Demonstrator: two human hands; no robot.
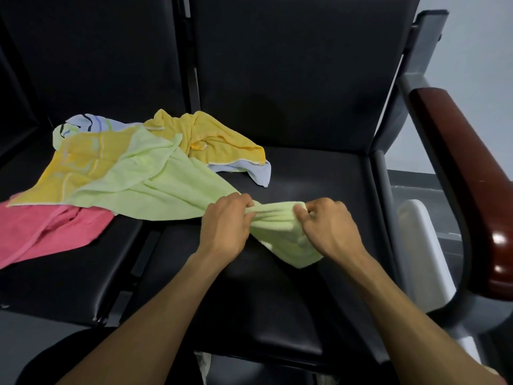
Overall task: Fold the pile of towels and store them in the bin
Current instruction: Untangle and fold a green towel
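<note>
Both hands are on the light green towel, working one bunched end of it over the right-hand black seat. The left hand has its fingers curled around the gathered cloth; the right hand, close beside it, pinches the same roll with thumb and fingertips, and a loose corner hangs below that hand onto the seat. My read: they're hunting for an edge or corner so the towel can be spread flat before the first fold, hence the two grips set close together on the same bunch. The rest of the green towel trails away to the far left of the left hand, still draped across the pile. In that pile: a yellow towel crumpled beyond the left hand, a second yellow one lying flatter under the green, a pale blue towel poking out just beyond both hands, and a pink towel well out to the left. Nothing looks folded yet, so the task is at an early stage. A white object sits to the right of the right hand, by the armrest; possibly the bin, can't confirm.
</note>
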